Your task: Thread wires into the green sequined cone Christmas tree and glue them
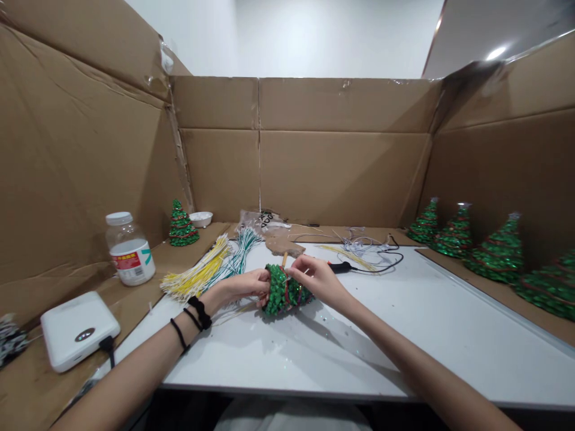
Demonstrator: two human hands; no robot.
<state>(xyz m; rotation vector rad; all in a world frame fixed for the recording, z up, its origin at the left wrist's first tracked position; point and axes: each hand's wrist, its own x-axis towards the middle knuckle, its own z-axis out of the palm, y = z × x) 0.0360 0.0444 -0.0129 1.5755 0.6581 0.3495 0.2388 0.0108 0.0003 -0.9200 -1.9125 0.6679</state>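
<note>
A small green glittery Christmas tree (279,297) lies tipped on its side above the white board. My left hand (257,285) holds it at the left end, with the fingers partly hidden behind and inside it. On the tree's upper right side is my right hand (309,272), its thumb and forefinger pinched together close to the tree's surface. What the pinch holds, if anything, is too small to make out. A thin tan stick (284,259) stands up just behind the tree.
Bundles of yellow-white (202,269) and green-white twist ties (245,248) lie left. A black-handled tool (340,267) with a cord lies right. Finished-looking trees (494,248) line the right wall. A plastic jar (130,251) and white power bank (79,329) stand left. Cardboard walls (341,173) enclose the table.
</note>
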